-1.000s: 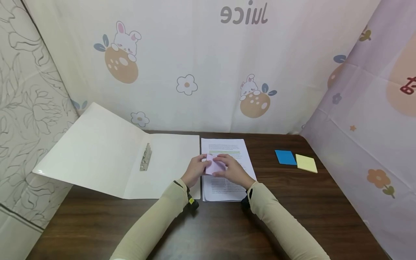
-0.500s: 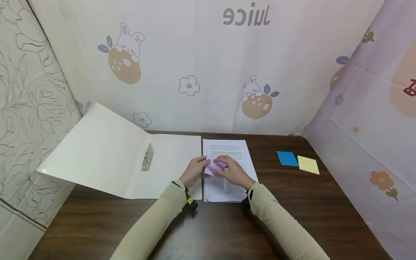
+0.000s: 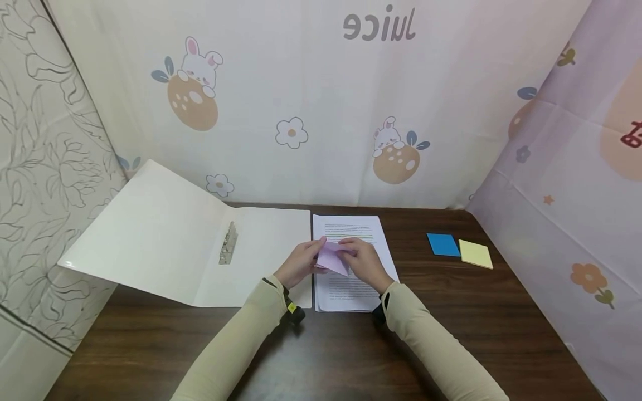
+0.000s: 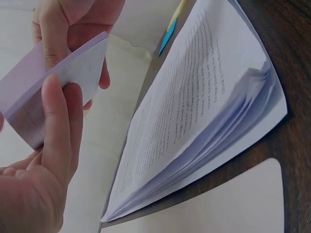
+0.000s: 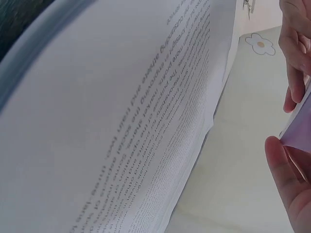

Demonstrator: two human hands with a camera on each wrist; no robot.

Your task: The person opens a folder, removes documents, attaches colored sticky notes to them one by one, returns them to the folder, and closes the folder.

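Over the printed pages (image 3: 346, 295), my left hand (image 3: 300, 263) grips a pad of lilac sticky notes (image 3: 332, 259) between thumb and fingers. My right hand (image 3: 366, 263) pinches the top sheet of that pad, which stands bent up from the rest. In the left wrist view the pad (image 4: 87, 68) shows edge-on, its underside toward the camera and the lifted sheet (image 4: 22, 80) fanned away. The right wrist view catches only a corner of the lilac paper (image 5: 302, 128) at the right edge, by the right thumb.
An open white binder (image 3: 271, 245) with a metal clip (image 3: 228, 243) lies left of the pages, its cover (image 3: 145, 234) tilted up. Blue sticky notes (image 3: 443, 244) and yellow sticky notes (image 3: 475, 254) lie to the right on the dark wooden table (image 3: 346, 356). A patterned curtain (image 3: 321, 83) hangs behind.
The top lilac sheet has come up and bent away from the pad, with the right fingers on it. The right hand has turned and shifted slightly; binder and pages have stayed put.
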